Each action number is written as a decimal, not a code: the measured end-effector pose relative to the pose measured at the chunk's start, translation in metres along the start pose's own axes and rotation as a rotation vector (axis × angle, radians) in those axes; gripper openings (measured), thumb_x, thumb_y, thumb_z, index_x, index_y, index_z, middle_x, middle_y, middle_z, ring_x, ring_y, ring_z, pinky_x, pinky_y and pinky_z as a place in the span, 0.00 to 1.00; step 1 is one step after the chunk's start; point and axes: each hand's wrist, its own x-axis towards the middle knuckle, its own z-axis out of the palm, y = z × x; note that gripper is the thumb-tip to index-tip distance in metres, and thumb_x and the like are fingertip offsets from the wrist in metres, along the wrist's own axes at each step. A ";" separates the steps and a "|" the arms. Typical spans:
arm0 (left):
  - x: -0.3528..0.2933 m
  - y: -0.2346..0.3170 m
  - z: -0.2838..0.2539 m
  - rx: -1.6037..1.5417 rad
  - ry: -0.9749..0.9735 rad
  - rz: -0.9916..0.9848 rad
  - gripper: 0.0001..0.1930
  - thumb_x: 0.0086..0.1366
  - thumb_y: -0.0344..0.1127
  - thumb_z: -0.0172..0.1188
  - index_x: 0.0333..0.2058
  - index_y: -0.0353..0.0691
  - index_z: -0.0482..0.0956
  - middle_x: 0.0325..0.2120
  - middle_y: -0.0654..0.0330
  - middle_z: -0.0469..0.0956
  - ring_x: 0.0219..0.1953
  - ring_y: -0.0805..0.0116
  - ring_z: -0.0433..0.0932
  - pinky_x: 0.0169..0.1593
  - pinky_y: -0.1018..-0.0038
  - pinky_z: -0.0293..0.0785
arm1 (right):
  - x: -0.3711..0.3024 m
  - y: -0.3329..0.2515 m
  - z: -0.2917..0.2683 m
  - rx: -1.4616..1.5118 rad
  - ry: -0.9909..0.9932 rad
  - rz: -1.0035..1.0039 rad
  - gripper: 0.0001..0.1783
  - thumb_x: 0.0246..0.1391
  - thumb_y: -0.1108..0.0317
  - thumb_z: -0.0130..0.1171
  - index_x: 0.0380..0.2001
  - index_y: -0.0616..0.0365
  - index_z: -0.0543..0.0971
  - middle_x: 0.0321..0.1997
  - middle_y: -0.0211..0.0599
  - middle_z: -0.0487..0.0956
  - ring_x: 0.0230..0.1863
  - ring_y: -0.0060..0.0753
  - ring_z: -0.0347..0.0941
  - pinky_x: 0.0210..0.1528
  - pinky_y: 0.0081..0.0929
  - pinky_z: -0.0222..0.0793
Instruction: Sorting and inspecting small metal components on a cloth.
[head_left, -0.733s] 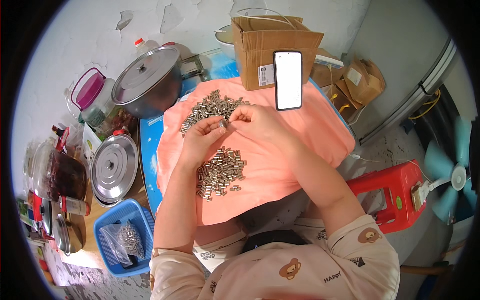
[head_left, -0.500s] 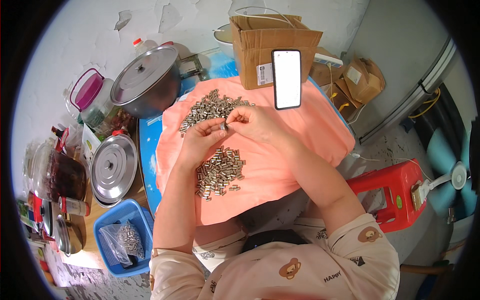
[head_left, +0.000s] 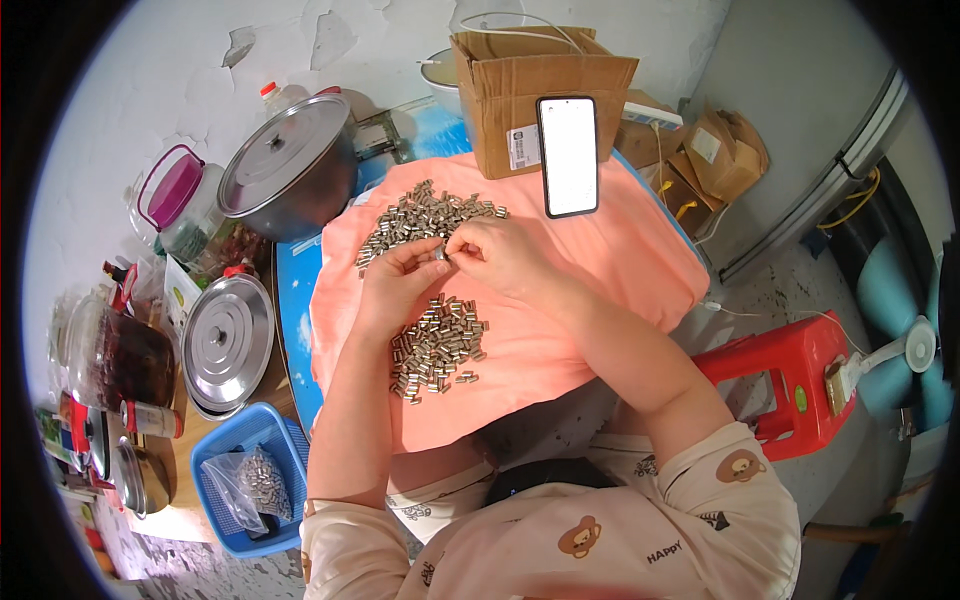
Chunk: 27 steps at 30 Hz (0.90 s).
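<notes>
Two heaps of small metal cylinders lie on a salmon-pink cloth: a far heap and a near heap. Between the heaps, my left hand pinches a small metal cylinder between thumb and fingertips. My right hand meets it there, fingers bent and pressed together at the same cylinder. Whatever else the right fingertips hold is too small to make out. The cloth covers most of the blue table.
A lit phone leans against a cardboard box at the back. On the left are a lidded pot, a round metal lid and a blue basket with bagged metal pieces. To the right stand a red stool and a fan.
The view has shifted slightly. Both hands stay together over the cloth; the right fingers have curled in closer around the cylinder. The heaps look the same.
</notes>
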 end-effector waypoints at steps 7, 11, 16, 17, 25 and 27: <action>-0.002 0.002 0.003 -0.020 -0.023 0.064 0.14 0.54 0.19 0.54 0.41 0.27 0.69 0.31 0.57 0.73 0.33 0.72 0.74 0.38 0.80 0.73 | 0.000 0.000 -0.001 0.043 -0.003 0.005 0.03 0.39 0.76 0.56 0.23 0.61 0.73 0.23 0.34 0.74 0.24 0.29 0.71 0.27 0.22 0.66; -0.003 0.001 0.002 0.032 -0.003 0.024 0.14 0.53 0.20 0.54 0.41 0.27 0.69 0.31 0.58 0.73 0.32 0.73 0.73 0.35 0.82 0.72 | -0.001 0.001 0.002 -0.075 0.013 -0.069 0.04 0.40 0.76 0.56 0.23 0.61 0.74 0.23 0.35 0.74 0.25 0.30 0.71 0.28 0.22 0.66; 0.000 -0.001 -0.001 0.011 0.001 0.069 0.15 0.54 0.19 0.54 0.42 0.27 0.69 0.31 0.57 0.73 0.32 0.73 0.74 0.32 0.83 0.71 | 0.000 0.002 -0.006 0.377 -0.127 0.300 0.02 0.44 0.76 0.54 0.25 0.62 0.74 0.24 0.29 0.74 0.27 0.19 0.70 0.30 0.17 0.66; -0.001 -0.001 -0.002 0.022 -0.019 0.046 0.15 0.54 0.19 0.53 0.42 0.27 0.69 0.31 0.58 0.73 0.32 0.73 0.73 0.35 0.82 0.71 | 0.001 0.002 -0.007 0.377 -0.124 0.301 0.02 0.44 0.76 0.54 0.25 0.62 0.74 0.24 0.29 0.74 0.27 0.19 0.70 0.30 0.17 0.66; -0.006 0.003 0.008 0.178 -0.135 -0.029 0.15 0.54 0.21 0.54 0.42 0.31 0.70 0.29 0.63 0.73 0.29 0.79 0.71 0.32 0.85 0.68 | 0.006 0.015 -0.014 0.498 -0.068 0.398 0.04 0.44 0.72 0.56 0.26 0.59 0.74 0.25 0.28 0.75 0.27 0.18 0.70 0.30 0.16 0.66; -0.005 0.002 0.006 0.201 -0.138 -0.039 0.15 0.54 0.21 0.55 0.42 0.32 0.71 0.29 0.64 0.73 0.28 0.80 0.70 0.32 0.85 0.68 | 0.003 0.006 -0.015 0.155 -0.033 0.303 0.05 0.42 0.71 0.57 0.25 0.58 0.74 0.26 0.30 0.75 0.28 0.23 0.71 0.31 0.19 0.66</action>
